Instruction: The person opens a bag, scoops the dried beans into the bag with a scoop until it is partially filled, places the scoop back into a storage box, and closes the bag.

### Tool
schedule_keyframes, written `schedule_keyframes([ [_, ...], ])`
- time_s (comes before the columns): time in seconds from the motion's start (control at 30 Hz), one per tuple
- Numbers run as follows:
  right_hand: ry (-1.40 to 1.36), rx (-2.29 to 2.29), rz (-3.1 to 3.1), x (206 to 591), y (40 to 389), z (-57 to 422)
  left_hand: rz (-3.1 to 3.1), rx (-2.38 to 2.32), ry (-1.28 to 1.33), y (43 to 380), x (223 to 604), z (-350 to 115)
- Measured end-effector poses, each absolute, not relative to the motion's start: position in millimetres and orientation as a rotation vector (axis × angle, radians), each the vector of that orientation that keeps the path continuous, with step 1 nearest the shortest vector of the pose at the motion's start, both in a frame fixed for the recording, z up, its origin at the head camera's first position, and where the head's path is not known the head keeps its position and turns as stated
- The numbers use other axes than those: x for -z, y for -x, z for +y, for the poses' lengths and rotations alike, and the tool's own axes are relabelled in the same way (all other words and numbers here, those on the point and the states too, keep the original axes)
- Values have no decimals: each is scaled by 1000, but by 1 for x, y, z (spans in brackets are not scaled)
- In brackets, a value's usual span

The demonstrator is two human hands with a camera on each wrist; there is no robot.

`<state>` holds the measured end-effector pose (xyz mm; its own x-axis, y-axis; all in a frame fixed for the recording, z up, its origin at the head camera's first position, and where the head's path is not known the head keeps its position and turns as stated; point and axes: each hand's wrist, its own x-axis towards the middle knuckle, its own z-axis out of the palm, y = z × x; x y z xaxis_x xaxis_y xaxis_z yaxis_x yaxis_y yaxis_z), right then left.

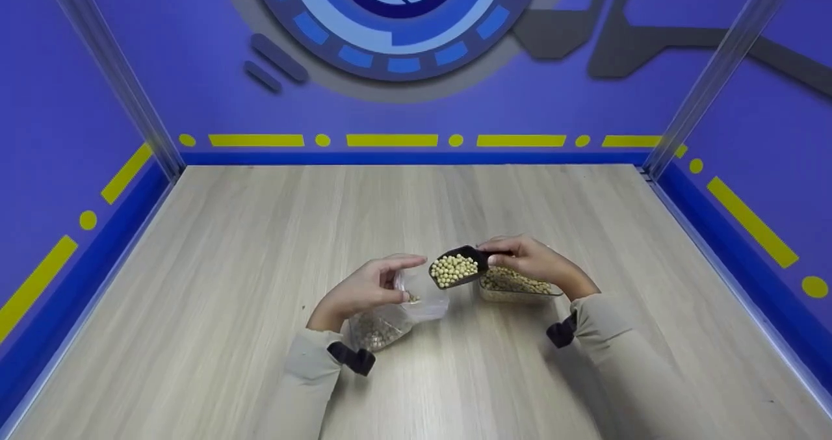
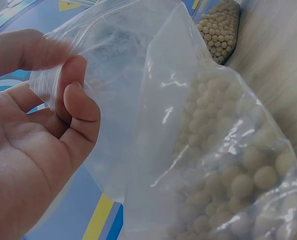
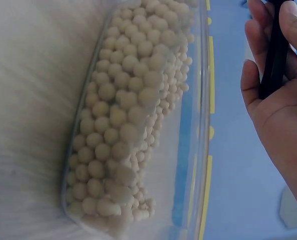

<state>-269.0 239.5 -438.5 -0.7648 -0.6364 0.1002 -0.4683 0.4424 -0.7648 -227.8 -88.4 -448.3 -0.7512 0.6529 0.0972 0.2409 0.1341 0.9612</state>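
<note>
The left hand (image 1: 361,290) holds a clear bag (image 1: 378,329) on the table (image 1: 227,245). The right hand (image 1: 536,259) grips a black scoop (image 1: 482,258) of round balls (image 1: 453,270). A clear box (image 1: 520,296) sits between the bag and the table's right edge.

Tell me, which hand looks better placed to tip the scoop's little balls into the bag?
Probably the right hand: it grips the loaded scoop, which is near the bag. The left hand is occupied, holding the bag near its opening.
</note>
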Motion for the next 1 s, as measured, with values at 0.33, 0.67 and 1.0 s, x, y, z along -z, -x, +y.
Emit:
schedule_keyframes([
  [0.33, 923, 1129, 2512, 435, 269, 235, 2096, -1642, -871, 228, 450, -88],
  [0.67, 1089, 992, 2567, 426, 269, 231, 2053, -1663, -894, 230, 452, -87],
  [1.0, 1122, 934, 2603, 421, 267, 230, 2040, -1672, -894, 228, 451, -87],
])
